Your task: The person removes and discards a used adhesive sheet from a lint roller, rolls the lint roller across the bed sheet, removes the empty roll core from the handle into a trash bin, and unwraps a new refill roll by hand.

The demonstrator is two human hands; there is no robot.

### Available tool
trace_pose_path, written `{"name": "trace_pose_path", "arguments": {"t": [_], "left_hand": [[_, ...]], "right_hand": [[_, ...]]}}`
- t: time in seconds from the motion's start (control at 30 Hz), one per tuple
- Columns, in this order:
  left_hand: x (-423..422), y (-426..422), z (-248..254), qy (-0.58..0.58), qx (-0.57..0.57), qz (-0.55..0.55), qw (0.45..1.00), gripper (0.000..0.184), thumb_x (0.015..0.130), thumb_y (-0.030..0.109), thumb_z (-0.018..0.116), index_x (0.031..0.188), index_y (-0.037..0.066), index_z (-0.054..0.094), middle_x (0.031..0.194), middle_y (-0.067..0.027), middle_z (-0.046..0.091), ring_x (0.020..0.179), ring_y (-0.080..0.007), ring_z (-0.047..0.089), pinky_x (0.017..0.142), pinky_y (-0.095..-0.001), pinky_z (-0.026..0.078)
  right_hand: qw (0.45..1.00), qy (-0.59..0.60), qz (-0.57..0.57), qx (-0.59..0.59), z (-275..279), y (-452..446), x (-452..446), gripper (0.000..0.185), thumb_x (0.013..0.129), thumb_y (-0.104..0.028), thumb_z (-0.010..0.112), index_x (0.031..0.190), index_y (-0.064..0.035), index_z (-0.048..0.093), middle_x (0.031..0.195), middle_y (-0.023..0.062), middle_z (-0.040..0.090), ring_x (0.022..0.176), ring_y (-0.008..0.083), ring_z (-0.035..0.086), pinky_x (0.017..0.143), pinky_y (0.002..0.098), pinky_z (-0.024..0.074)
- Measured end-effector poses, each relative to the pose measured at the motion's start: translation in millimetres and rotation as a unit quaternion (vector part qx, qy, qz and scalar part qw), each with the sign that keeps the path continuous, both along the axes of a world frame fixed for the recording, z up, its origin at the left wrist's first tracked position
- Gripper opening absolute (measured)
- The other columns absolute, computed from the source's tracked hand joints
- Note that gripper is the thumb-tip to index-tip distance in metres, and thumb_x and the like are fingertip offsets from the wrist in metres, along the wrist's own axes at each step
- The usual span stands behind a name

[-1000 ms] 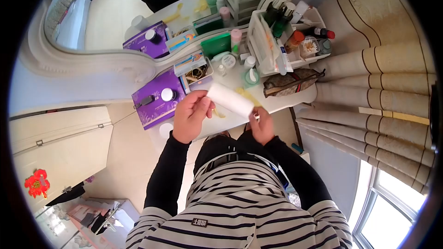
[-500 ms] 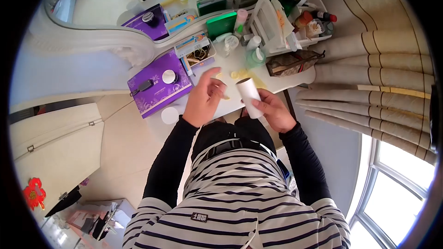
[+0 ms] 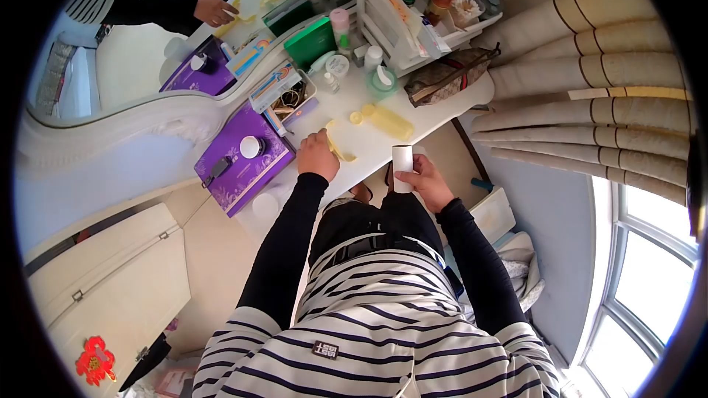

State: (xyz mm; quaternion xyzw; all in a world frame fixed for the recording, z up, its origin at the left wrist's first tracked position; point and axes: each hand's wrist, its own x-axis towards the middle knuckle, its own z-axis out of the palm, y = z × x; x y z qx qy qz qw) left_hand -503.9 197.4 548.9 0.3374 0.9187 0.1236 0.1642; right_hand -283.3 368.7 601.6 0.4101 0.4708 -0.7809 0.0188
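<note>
My right hand (image 3: pixel 426 183) is wrapped round a white paper roll (image 3: pixel 403 167), held nearly upright just off the table's front edge. The roll's hollow end faces up. On the white dressing table (image 3: pixel 361 169), my left hand (image 3: pixel 318 156) has its fingertips closed at the near end of a curved yellow plastic handle (image 3: pixel 344 153). Part of that handle is hidden by the hand. A translucent yellow tube-shaped piece (image 3: pixel 391 122) lies to its right, with small round yellow pieces (image 3: pixel 357 117) beside it.
Left of my left hand lies a purple box (image 3: pixel 243 149) with a white-lidded jar (image 3: pixel 251 147) on it. Behind stand a green box (image 3: pixel 310 42), bottles and a white organizer (image 3: pixel 402 22). A patterned pouch (image 3: pixel 451 77) lies at the right. The mirror (image 3: pixel 140 51) rises behind.
My left hand has come down from the air onto the yellow handle. My right hand still holds the roll, now turned more upright. The camera view has shifted.
</note>
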Motion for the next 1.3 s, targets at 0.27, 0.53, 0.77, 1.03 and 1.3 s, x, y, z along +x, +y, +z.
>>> {"name": "trace_pose_path", "arguments": {"t": [0.27,0.53,0.77,1.03,1.3], "left_hand": [[-23,-7,-39,-0.078,-0.149,-0.016,0.986,0.058,0.08,0.01,0.068,0.136,0.001,0.054,0.121,-0.0243,0.064,0.114,-0.0441,0.062,0.097,-0.0508,0.053],[-5,-6,-40,-0.001,-0.087,-0.035,0.996,0.055,0.081,0.009,0.068,0.134,0.001,0.055,0.124,-0.0232,0.062,0.116,-0.0425,0.06,0.1,-0.049,0.051],[35,29,70,-0.27,0.254,0.01,0.929,0.055,0.089,0.012,0.073,0.139,0.0,0.053,0.132,-0.0175,0.061,0.111,-0.03,0.064,0.094,-0.0415,0.053],[50,59,190,-0.521,0.466,0.056,0.713,0.057,0.096,0.007,0.073,0.145,-0.004,0.047,0.128,-0.0126,0.063,0.106,-0.0161,0.064,0.086,-0.0293,0.056],[41,58,246,-0.51,0.498,-0.019,0.701,0.055,0.096,0.008,0.074,0.143,-0.002,0.048,0.127,-0.0123,0.063,0.101,-0.0184,0.063,0.085,-0.0333,0.058]], "right_hand": [[0.999,-0.031,0.016,0.008,-44,4,20,0.057,0.083,-0.016,0.077,0.132,0.0021,0.055,0.116,0.0116,0.066,0.107,0.0209,0.062,0.095,0.0362,0.0498],[0.994,0.012,0.052,0.098,-27,10,6,0.072,0.075,-0.017,0.091,0.133,0.0026,0.054,0.117,0.0129,0.068,0.106,0.0216,0.066,0.094,0.034,0.0525],[0.979,0.037,0.025,0.199,57,14,-23,0.065,0.075,-0.013,0.09,0.126,0.0033,0.054,0.115,0.0149,0.068,0.106,0.0202,0.066,0.094,0.0335,0.0525],[0.905,0.099,0.032,0.413,153,12,-45,0.062,0.078,-0.012,0.086,0.128,0.0022,0.051,0.112,0.0219,0.066,0.097,0.0323,0.066,0.088,0.039,0.0533],[0.968,0.234,0.031,0.083,218,27,-25,0.054,0.101,-0.01,0.063,0.146,0.0012,0.035,0.125,0.0158,0.063,0.107,0.0173,0.062,0.092,0.0298,0.0504]]}}
